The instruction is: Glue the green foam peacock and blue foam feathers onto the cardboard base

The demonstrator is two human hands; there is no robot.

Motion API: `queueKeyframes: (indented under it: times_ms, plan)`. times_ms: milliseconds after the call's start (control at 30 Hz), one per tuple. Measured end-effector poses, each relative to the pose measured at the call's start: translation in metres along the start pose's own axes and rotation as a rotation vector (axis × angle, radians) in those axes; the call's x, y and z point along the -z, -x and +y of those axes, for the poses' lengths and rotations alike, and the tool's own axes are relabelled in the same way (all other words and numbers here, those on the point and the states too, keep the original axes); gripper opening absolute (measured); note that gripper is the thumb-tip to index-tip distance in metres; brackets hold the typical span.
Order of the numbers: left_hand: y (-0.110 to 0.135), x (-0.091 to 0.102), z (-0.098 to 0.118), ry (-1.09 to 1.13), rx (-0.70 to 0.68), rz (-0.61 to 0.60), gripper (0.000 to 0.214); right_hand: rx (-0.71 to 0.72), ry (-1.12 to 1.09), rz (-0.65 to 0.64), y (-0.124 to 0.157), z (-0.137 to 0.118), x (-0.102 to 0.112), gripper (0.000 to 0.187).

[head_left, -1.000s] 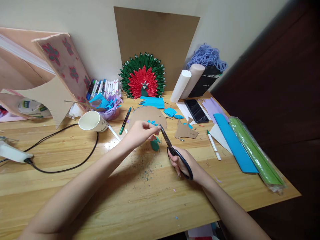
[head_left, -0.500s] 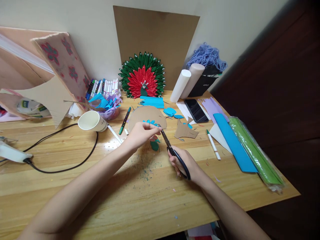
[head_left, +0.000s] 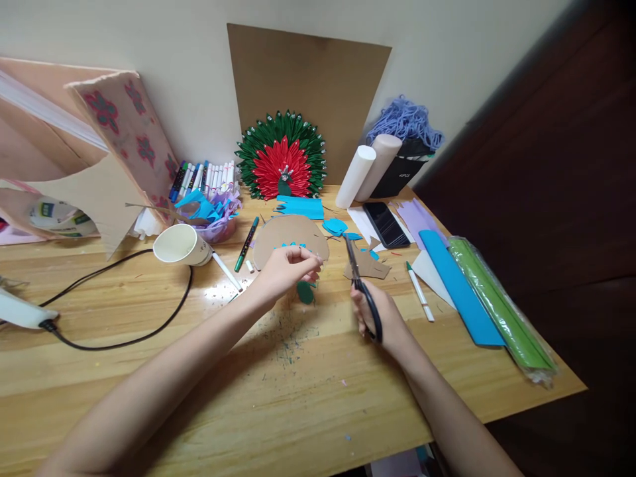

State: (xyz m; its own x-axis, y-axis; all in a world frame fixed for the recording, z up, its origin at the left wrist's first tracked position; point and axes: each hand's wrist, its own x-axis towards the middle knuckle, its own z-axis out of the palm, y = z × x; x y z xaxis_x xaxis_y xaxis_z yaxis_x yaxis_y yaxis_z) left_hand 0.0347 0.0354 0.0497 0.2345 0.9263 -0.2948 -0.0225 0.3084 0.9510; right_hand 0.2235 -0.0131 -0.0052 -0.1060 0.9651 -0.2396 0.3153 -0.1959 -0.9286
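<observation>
As the right hand (head_left: 381,317) grips scissors (head_left: 356,270), the left hand (head_left: 284,268) hovers nearby.

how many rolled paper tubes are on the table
2. A white roll and a beige roll lean side by side against the black container at the back right of the table, behind the phone. None looks hidden.

I'm reading no legible text anywhere. Tiny white print is showing on the black plastic box (head_left: 400,177) under the purple yarn (head_left: 405,120). It's blurring out, as is the green-labelled white packet (head_left: 52,213).
</observation>
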Motion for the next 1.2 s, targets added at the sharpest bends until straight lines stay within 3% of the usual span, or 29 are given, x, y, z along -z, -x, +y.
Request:
queueKeyframes:
  times_ms: [67,133,233,267,333,433,500,633,767,867,933,1000,1067,1133,1200]
  plan:
    - [0.000,0.000,0.000,-0.004,-0.017,-0.022,0.008,-0.090,-0.165,-0.058,-0.004,-0.003,0.008,0.068]
    - [0.000,0.001,-0.001,-0.009,-0.033,-0.054,0.007,-0.165,-0.333,-0.221,-0.006,-0.009,0.014,0.079]
    - [0.002,0.001,-0.002,-0.012,-0.052,-0.111,0.009,-0.186,-0.427,-0.360,-0.006,-0.018,0.021,0.087]
    - [0.002,0.001,-0.002,-0.013,-0.055,-0.125,0.009,-0.167,-0.397,-0.327,-0.006,-0.019,0.023,0.085]
    - [0.005,0.001,0.000,-0.015,-0.054,-0.151,0.010,-0.115,-0.223,-0.128,-0.007,-0.019,0.027,0.073]
    - [0.009,0.001,0.002,-0.019,-0.047,-0.186,0.012,-0.006,0.260,0.272,-0.010,-0.013,0.034,0.047]
    - [0.011,0.001,0.003,-0.012,-0.031,-0.193,0.015,0.015,0.579,0.408,-0.012,-0.010,0.037,0.034]
    - [0.013,-0.002,0.000,0.000,0.056,-0.170,0.024,-0.061,0.928,0.399,-0.012,-0.006,0.031,0.029]
    - [0.009,-0.010,-0.008,-0.048,0.116,-0.152,0.019,-0.005,1.084,0.467,-0.007,-0.007,0.028,0.029]
    - [0.009,-0.014,-0.013,-0.075,0.110,-0.155,0.015,0.014,1.114,0.567,-0.004,-0.005,0.044,0.025]
    - [0.011,-0.014,-0.015,-0.095,0.109,-0.154,0.015,-0.098,1.132,0.650,-0.004,0.001,0.061,0.019]
    - [0.017,-0.009,-0.018,-0.108,0.117,-0.143,0.015,-0.216,1.130,0.625,-0.007,0.009,0.075,0.021]
    - [0.026,0.000,-0.023,-0.097,0.137,-0.122,0.017,-0.229,1.101,0.515,-0.010,0.015,0.083,0.021]
    - [0.038,0.014,-0.029,-0.059,0.179,-0.077,0.020,-0.193,1.051,0.449,-0.013,0.014,0.084,0.021]
    - [0.051,0.030,-0.037,-0.001,0.229,-0.008,0.026,-0.085,0.974,0.477,-0.012,0.007,0.076,0.022]
